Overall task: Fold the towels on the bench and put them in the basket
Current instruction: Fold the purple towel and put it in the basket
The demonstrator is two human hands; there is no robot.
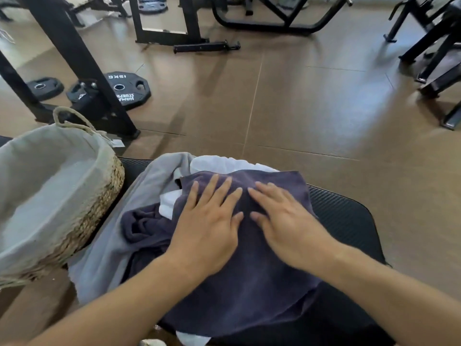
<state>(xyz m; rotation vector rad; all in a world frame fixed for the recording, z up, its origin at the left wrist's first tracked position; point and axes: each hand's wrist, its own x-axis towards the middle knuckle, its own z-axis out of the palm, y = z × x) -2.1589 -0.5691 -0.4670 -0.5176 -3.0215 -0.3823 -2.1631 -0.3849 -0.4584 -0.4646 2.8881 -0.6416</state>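
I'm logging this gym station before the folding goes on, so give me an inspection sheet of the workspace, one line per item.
Surface: black padded bench, largely covered by towels.
Job's things: dark navy towel spread on top; grey towel and white towel beneath, unfolded; lined woven basket at the left, no towels seen inside.
Clutter: a second dark cloth bunched beside the left hand.
Grippers: left hand and right hand flat on the navy towel, fingers straight.
Cables: nothing seen.
Surroundings: brown tiled floor, weight plates, black machine frames.
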